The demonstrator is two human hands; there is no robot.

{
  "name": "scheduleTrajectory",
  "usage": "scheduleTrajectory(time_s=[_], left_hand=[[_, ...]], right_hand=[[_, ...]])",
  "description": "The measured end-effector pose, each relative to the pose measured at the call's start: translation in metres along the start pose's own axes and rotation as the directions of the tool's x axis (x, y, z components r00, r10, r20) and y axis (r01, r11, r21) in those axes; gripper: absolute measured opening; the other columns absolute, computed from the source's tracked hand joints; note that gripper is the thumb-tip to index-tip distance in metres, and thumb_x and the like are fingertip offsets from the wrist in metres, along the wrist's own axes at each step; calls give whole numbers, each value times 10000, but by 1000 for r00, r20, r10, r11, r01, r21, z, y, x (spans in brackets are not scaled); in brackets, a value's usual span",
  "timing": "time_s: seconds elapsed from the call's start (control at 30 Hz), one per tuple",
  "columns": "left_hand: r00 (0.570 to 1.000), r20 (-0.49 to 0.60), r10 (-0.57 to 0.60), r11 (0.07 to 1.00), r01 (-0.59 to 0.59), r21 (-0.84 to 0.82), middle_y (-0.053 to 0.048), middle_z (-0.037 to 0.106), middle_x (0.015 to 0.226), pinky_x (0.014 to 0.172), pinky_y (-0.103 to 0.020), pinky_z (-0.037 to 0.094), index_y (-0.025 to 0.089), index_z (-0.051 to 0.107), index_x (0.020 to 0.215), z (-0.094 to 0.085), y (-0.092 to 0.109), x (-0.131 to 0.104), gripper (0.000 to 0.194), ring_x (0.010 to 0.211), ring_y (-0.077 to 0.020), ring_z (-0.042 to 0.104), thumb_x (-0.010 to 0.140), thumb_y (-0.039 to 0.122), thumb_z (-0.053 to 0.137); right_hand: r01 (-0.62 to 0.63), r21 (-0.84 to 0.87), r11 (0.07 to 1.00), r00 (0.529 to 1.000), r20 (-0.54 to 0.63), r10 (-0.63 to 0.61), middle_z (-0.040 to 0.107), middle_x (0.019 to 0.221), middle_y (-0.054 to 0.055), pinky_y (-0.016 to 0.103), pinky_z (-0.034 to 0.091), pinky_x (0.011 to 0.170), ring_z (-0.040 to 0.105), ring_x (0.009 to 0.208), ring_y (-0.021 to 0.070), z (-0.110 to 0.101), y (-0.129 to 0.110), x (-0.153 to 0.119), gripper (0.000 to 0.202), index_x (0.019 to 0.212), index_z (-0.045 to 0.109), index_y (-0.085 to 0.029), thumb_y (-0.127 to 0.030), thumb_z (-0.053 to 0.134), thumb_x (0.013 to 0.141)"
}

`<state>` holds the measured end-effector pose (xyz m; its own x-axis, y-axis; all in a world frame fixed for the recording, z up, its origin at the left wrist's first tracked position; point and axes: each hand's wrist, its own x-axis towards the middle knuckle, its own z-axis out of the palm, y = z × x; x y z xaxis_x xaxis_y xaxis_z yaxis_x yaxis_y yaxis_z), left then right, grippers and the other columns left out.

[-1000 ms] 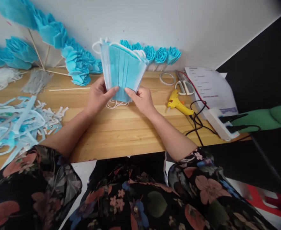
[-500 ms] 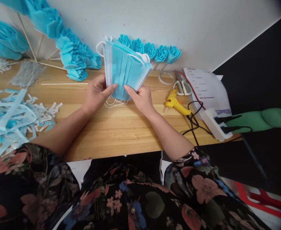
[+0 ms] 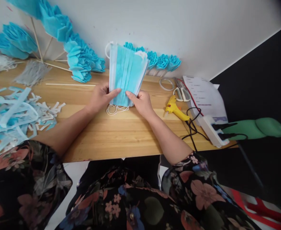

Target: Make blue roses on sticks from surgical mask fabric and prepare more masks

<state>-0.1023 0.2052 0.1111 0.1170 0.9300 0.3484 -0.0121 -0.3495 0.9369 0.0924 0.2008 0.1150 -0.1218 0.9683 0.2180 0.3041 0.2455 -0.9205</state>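
A stack of light blue face masks (image 3: pixel 128 72) is held upright over the wooden table (image 3: pixel 107 137), pleats running up and down. My left hand (image 3: pixel 99 97) grips its lower left side, thumb across the front. On the lower right side, my right hand (image 3: pixel 142 103) pinches the stack, its thumb close to the left one. The other fingers lie mostly hidden behind the masks. White ear loops show at the top and hang below the stack's bottom edge. Behind it, blue handmade flowers (image 3: pixel 163 61) on sticks lean along the wall.
A yellow glue gun (image 3: pixel 176 108) lies to the right, near scissors (image 3: pixel 182 94), a tape roll (image 3: pixel 166 84) and printed sheets (image 3: pixel 202 95). Its black cord runs by a white power strip (image 3: pixel 213 131). Cut strips (image 3: pixel 16 108) cover the left, below grey wires (image 3: pixel 32 72). Bigger flowers (image 3: pixel 79 60) stand behind.
The mask stack has gone from fanned out at the top to more squared up and straighter. Both hands keep their hold. The whole view has shifted slightly.
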Motion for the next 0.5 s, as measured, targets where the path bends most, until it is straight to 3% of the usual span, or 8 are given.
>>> scheduleTrajectory(time_s=[0.1,0.2,0.33,0.5], left_hand=[[999,42,1,999,1,-40,-71,735,942,797,-385,616,158,691,993,3,10,0,428,890,-248,714,814,535,785],[992,115,-43,993,55,-102,-62,728,951,797,-367,608,155,654,1069,4,14,1,459,865,-228,718,782,466,831],[968,183,-174,965,204,-164,-42,721,846,732,-317,585,162,639,1146,2,10,2,451,735,-193,712,773,311,843],[958,177,-224,884,276,-378,-19,700,757,768,-290,556,165,622,1217,2,9,4,495,719,-168,699,773,214,836]], right_hand=[[-59,204,977,998,-23,65,645,720,13,273,506,635,618,730,158,1,-4,0,483,757,669,-180,-661,698,794],[-93,339,936,988,-86,129,718,822,20,295,566,718,684,839,183,0,-5,3,492,859,716,-205,-687,723,761],[-124,379,917,968,-158,196,748,857,19,309,590,763,701,879,190,-2,-1,6,485,892,721,-205,-662,764,735],[-144,433,890,956,-172,238,763,904,32,325,602,786,713,908,198,-2,5,8,479,938,711,-202,-632,769,738]])
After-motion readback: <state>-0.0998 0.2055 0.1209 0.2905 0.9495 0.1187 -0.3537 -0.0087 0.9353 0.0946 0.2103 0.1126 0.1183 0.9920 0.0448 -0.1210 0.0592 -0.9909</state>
